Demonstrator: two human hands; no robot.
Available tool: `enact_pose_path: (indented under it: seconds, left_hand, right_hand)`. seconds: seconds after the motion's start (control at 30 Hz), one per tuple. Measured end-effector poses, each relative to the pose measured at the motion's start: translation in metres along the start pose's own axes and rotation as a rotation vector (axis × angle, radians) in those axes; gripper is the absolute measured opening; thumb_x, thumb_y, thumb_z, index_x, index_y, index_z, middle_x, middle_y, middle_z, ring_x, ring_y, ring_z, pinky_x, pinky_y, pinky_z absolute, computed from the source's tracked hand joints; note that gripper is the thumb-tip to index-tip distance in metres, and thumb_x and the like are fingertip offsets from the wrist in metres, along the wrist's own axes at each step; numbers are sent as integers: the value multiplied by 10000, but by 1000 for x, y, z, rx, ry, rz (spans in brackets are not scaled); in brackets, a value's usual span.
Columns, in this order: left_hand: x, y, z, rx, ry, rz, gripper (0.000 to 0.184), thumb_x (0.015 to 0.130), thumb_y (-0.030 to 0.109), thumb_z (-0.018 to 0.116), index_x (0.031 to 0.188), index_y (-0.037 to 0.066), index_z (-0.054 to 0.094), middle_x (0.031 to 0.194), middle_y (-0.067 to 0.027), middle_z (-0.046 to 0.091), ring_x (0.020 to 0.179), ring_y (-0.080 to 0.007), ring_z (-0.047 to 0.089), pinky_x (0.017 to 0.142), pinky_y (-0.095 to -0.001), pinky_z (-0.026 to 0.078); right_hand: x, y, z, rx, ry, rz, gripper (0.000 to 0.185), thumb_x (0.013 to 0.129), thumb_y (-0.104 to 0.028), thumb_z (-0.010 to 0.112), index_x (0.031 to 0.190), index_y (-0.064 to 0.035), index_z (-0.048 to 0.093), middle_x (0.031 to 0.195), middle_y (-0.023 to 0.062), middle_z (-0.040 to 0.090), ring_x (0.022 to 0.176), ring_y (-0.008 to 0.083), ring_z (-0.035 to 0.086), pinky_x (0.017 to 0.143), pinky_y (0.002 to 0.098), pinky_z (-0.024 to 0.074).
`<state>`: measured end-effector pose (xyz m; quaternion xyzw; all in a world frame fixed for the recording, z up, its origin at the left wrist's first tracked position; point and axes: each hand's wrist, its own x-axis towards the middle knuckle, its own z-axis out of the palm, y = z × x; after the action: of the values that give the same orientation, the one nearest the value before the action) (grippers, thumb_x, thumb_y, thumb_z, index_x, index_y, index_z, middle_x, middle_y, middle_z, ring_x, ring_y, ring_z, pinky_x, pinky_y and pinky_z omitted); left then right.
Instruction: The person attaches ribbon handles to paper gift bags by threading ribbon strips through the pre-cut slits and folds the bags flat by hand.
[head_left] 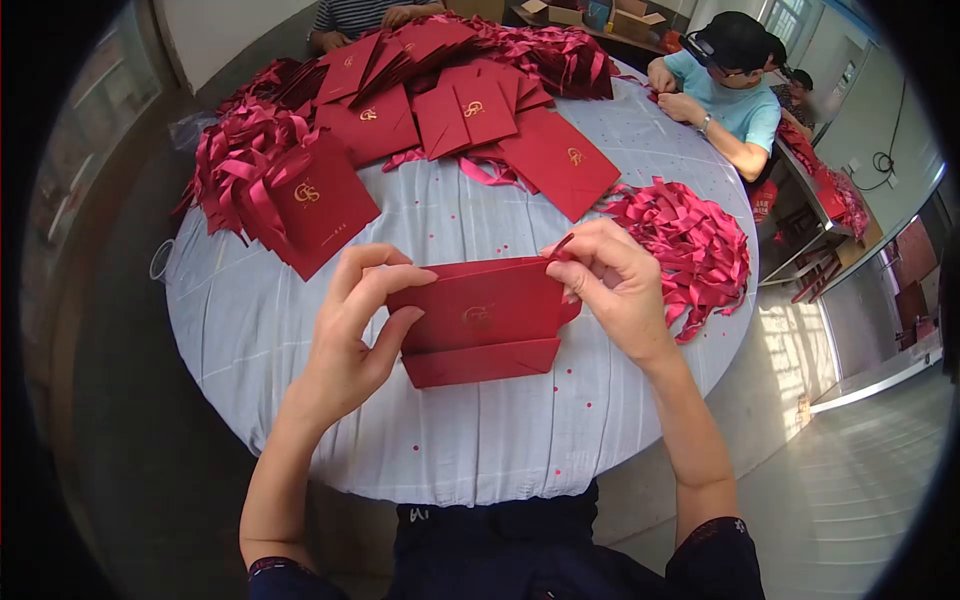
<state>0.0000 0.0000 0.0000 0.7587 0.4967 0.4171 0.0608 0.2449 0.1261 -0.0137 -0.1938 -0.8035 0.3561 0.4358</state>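
Observation:
A red paper gift bag (450, 305) with a gold logo is held upright just above the near part of the table, its bottom flap folded toward me. My left hand (355, 330) grips the bag's upper left edge between thumb and fingers. At the upper right corner, my right hand (615, 285) is closed in a pinch on a red ribbon (563, 243), whose short end sticks up above the fingers. Whether the ribbon passes through the bag is hidden by the fingers. A heap of loose red ribbons (690, 250) lies right of my right hand.
The round table (240, 350) wears a pale cloth dotted with red paper bits. Red bags (375, 125) and bags with ribbons (325, 210) pile up at the back and left. Two people sit across, one in a light blue shirt (745, 100) working with both hands.

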Motion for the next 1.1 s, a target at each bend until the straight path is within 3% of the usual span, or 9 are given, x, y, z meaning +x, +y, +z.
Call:
enact_pose_path:
  seconds: [0.17,0.2,0.33,0.43,0.47,0.5,0.57,0.6,1.1]
  left_hand:
    - [13,14,-4,-170,37,-214,222,790,-153,582,940,10,582,1172,-89,502,968,-185,599,769,-275,547]
    - [15,16,-8,-175,36,-213,222,790,-153,582,940,10,582,1172,-89,502,968,-185,599,769,-275,547]
    - [23,11,-25,-158,-135,-223,176,813,-139,558,931,-9,564,1114,-109,578,874,-175,619,732,-273,534]
    - [25,6,-18,-248,-95,-244,151,847,-133,523,935,-16,563,1121,-102,597,888,-132,621,748,-263,544]
    - [26,5,-13,-323,-11,-260,137,860,-119,520,941,-19,565,1113,-102,602,897,-123,619,744,-263,543]
    - [27,5,-9,-320,-8,-261,137,860,-119,520,941,-19,565,1113,-102,602,897,-123,619,744,-263,543]
    - [30,5,-2,-504,53,-396,115,873,-80,566,972,-22,565,1057,-78,629,845,-113,617,730,-250,526]
    - [32,4,3,-547,33,-403,105,895,-60,549,995,-34,562,1059,-81,632,865,-113,624,755,-257,536]
    - [29,-15,16,-762,-136,-494,134,950,1,481,1044,-59,556,1093,-106,615,948,-151,630,846,-316,551]
  right_hand:
    - [1,-23,-8,264,126,138,141,862,48,623,1002,38,607,903,61,611,653,59,557,551,182,458]
    - [0,-29,-8,290,143,195,108,910,-17,596,1006,31,609,758,-6,552,571,23,475,486,170,371]
    - [-12,-41,-15,401,-15,408,200,972,-165,551,1010,18,619,667,-69,430,490,-7,283,432,189,221]
    - [-17,-49,-9,378,-35,405,192,967,-158,556,1005,18,623,682,-63,461,496,-7,300,432,183,227]
    - [-17,-53,-4,335,-8,368,166,960,-127,558,971,21,633,724,-37,534,547,7,396,477,182,314]
    - [-17,-51,1,337,-11,365,166,960,-127,558,971,21,633,724,-37,534,547,7,396,477,182,314]
    - [-17,-44,11,154,-8,155,138,945,-87,558,933,25,638,790,-1,603,655,38,504,582,196,411]
    - [-15,-51,11,118,-81,266,122,931,-73,566,916,27,636,830,21,634,758,61,560,681,214,453]
    - [-5,-36,46,-60,-103,373,136,911,-102,616,905,31,645,776,16,643,722,47,555,642,210,456]
